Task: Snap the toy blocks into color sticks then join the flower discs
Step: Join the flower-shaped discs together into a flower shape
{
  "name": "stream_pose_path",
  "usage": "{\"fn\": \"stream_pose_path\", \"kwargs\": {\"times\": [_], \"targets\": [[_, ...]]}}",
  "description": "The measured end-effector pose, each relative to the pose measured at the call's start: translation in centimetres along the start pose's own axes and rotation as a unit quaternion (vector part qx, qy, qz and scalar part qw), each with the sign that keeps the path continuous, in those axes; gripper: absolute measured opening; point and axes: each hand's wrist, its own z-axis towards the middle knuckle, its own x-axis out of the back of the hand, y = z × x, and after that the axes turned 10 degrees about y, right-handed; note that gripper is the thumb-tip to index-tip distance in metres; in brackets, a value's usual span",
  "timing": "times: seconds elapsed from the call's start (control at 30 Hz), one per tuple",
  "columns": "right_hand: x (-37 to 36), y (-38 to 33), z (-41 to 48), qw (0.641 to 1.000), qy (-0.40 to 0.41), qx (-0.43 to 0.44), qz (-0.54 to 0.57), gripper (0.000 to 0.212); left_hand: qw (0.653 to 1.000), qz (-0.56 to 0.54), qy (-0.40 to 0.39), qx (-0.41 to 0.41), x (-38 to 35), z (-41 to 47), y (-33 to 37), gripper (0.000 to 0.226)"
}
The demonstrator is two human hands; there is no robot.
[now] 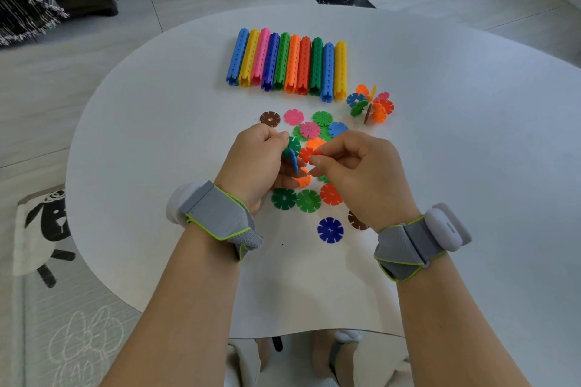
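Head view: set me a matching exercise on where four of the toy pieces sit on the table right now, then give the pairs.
Things:
1. color sticks
2. joined disc cluster
3. dark blue disc
4. whole brown disc

Places:
A. loose disc nearest the person
B. farthest left of the loose discs
C. side by side in a row at the far side
D. just right of the row's yellow end

Pairs: 1-C, 2-D, 3-A, 4-B.

Bare table lies open left and right; loose discs, joined cluster and sticks crowd the middle.
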Motion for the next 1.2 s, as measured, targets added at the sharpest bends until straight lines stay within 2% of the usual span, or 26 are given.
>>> {"fn": "stream_pose_path", "kwargs": {"times": [0.17,0.4,0.67,0.87,0.97,1.13,1.2], "targets": [[0.0,0.0,0.0,1.000,-0.006,0.006,-0.003,0.022,1.000,0.005,0.013,-0.002,-0.1,0.1,-0.1,0.022],[-0.3,0.1,-0.1,0.999,0.002,0.025,-0.021,0.015,0.999,0.039,0.022,-0.031,-0.2,0.1,-0.1,0.022],[-1.3,0.9,-0.5,0.993,0.071,0.095,-0.014,0.004,0.998,0.017,0.044,-0.042,-0.6,0.2,-0.5,0.026],[-2.0,0.9,-0.1,0.990,0.085,0.113,-0.006,0.005,0.998,0.012,0.041,-0.047,-0.5,0.2,-0.3,0.029],[-1.9,0.5,0.2,0.986,0.120,0.112,-0.002,0.005,0.999,-0.025,0.036,-0.031,-0.6,0.0,0.2,0.026],[-2.1,0.5,0.4,0.973,0.190,0.124,-0.046,0.006,0.996,-0.083,0.005,-0.004,-1.1,-0.3,0.5,0.015],[-1.9,0.6,0.5,0.975,0.178,0.119,-0.061,0.007,0.996,-0.086,0.014,0.000,-0.9,-0.1,0.3,0.016]]}}
